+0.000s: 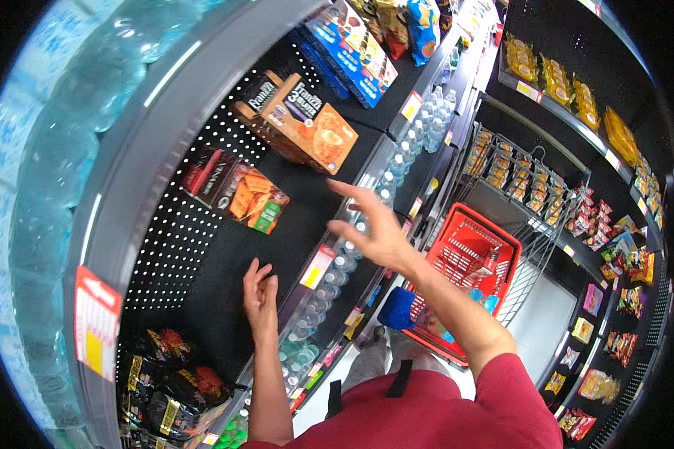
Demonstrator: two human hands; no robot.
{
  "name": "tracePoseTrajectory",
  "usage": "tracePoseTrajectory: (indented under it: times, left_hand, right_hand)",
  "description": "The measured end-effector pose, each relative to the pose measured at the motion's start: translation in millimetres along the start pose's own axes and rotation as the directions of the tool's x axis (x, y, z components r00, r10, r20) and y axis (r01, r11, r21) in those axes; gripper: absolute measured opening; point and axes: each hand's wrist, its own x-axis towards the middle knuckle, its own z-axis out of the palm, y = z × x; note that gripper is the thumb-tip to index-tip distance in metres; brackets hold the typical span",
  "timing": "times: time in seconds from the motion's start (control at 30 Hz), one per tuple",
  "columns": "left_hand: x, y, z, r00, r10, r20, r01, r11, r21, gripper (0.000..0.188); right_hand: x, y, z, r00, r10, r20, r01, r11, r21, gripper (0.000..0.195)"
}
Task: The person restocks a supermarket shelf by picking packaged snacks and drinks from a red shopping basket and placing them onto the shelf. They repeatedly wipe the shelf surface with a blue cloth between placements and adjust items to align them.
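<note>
My left hand [260, 294] reaches over the black shelf [224, 272], fingers loosely apart and nothing in them. Higher in the view, my right hand [373, 230] is held over the shelf's front edge, thumb and fingers spread and bare. Between and beyond the hands, a box with crackers pictured on it [254, 199] lies near the perforated back panel, against darker red-and-black boxes [210, 174]. An orange-brown food carton [312, 126] stands just past my right fingertips, with a similar one partly hidden behind it. Neither hand appears to touch a package.
A red shopping basket [455, 213] with goods sits by a wire trolley [531, 264] at my right. Water bottles [337, 275] line the lower shelf. Black packets [180, 387] fill the near shelf end; blue boxes [356, 53] stand farther along. Snack shelves [578, 143] run opposite.
</note>
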Motion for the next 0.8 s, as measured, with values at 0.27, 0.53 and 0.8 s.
tracePoseTrajectory:
  times: [0.27, 0.53, 0.8]
  left_hand:
    - [33.0, 33.6, 14.2, 0.977, 0.21, -0.028, -0.21, 0.978, 0.005, 0.08]
    - [39.1, 32.0, 10.3, 0.951, 0.305, -0.047, -0.307, 0.95, -0.049, 0.076]
    - [23.7, 38.2, 27.2, 0.892, 0.451, 0.03, -0.449, 0.892, -0.049, 0.062]
  right_hand:
    - [93.9, -18.9, 87.5, 0.995, -0.096, 0.027, 0.092, 0.988, 0.122, 0.088]
    - [66.0, -71.9, 79.5, 0.96, -0.28, 0.012, 0.275, 0.932, -0.235, 0.1]
    - [43.3, -93.8, 47.2, 0.945, -0.313, -0.099, 0.248, 0.876, -0.413, 0.057]
